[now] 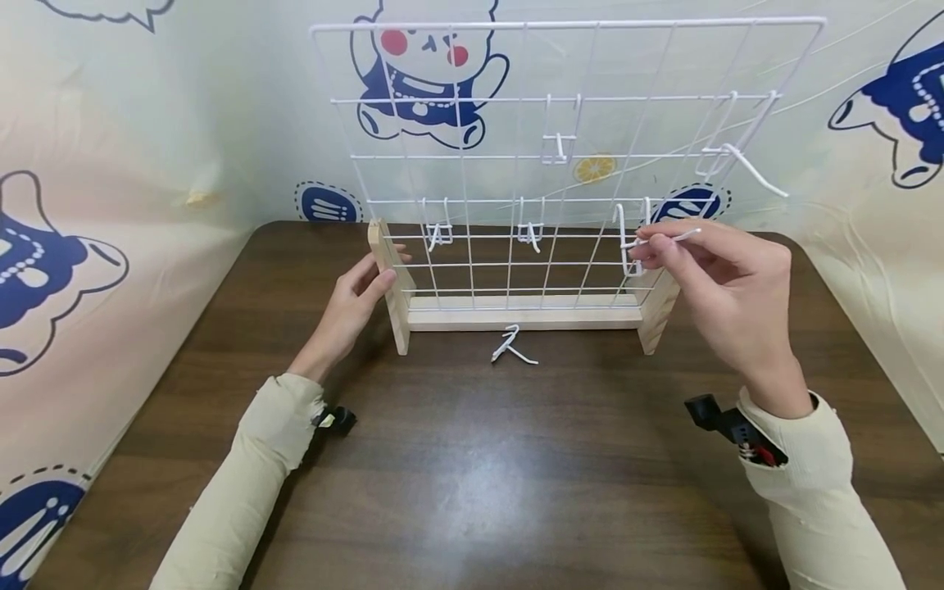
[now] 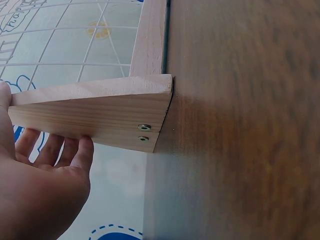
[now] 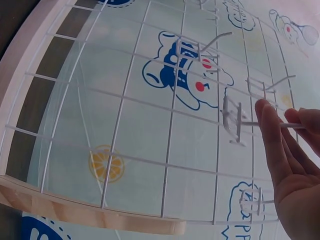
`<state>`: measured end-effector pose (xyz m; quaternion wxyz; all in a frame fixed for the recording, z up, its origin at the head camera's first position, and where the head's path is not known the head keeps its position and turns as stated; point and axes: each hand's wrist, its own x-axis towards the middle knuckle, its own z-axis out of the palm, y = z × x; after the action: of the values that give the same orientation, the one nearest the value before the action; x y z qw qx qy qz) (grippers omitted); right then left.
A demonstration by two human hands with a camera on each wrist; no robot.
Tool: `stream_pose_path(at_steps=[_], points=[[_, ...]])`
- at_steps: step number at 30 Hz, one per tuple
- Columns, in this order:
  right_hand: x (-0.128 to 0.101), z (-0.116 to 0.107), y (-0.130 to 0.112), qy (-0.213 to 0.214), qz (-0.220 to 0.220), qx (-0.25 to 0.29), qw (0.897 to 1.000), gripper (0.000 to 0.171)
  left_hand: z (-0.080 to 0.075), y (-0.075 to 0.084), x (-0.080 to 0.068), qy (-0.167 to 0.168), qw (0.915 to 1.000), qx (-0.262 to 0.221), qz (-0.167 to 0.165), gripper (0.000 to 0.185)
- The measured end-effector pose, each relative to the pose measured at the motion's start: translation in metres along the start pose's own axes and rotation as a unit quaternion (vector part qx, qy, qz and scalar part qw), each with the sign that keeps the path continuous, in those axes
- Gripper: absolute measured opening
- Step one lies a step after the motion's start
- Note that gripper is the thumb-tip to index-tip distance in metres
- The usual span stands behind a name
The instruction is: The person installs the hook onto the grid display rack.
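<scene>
A white wire grid rack leans back in a wooden stand on a table. My left hand holds the stand's left wooden side piece, thumb at the front and fingers behind; in the left wrist view the fingers lie along its face. My right hand pinches the prong of a white wire hook at the grid's lower right. The right wrist view shows this hook up against the grid wires; whether it is hooked on is unclear. A loose hook lies on the table before the stand.
Several more hooks hang on the grid: two low down, one at mid-height, and a long-pronged one at the upper right. The brown tabletop reaches a patterned cloth backdrop behind and at both sides.
</scene>
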<state>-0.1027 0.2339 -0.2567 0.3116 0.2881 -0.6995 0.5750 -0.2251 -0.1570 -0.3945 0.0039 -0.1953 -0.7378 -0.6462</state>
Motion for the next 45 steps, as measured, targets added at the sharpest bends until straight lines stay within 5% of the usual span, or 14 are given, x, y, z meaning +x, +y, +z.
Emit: stream_pose_path(at_steps=[20, 25, 39, 45], points=[[0.002, 0.003, 0.020, 0.079, -0.007, 0.039, 0.996, 0.014, 0.000, 0.002, -0.001, 0.002, 1.0000, -0.003, -0.001, 0.044], [0.000, 0.005, 0.023, 0.076, 0.000, 0.012, 0.997, 0.014, 0.003, 0.014, -0.004, -0.001, 1.0000, -0.001, -0.010, 0.043], [-0.001, -0.008, 0.022, -0.012, 0.019, -0.089, 0.996, 0.010, 0.000, 0.001, -0.002, -0.004, 1.0000, 0.005, -0.007, 0.044], [-0.003, -0.026, 0.034, -0.110, 0.058, -0.166, 0.978, 0.024, -0.001, 0.002, -0.001, -0.006, 0.9999, 0.003, -0.012, 0.043]])
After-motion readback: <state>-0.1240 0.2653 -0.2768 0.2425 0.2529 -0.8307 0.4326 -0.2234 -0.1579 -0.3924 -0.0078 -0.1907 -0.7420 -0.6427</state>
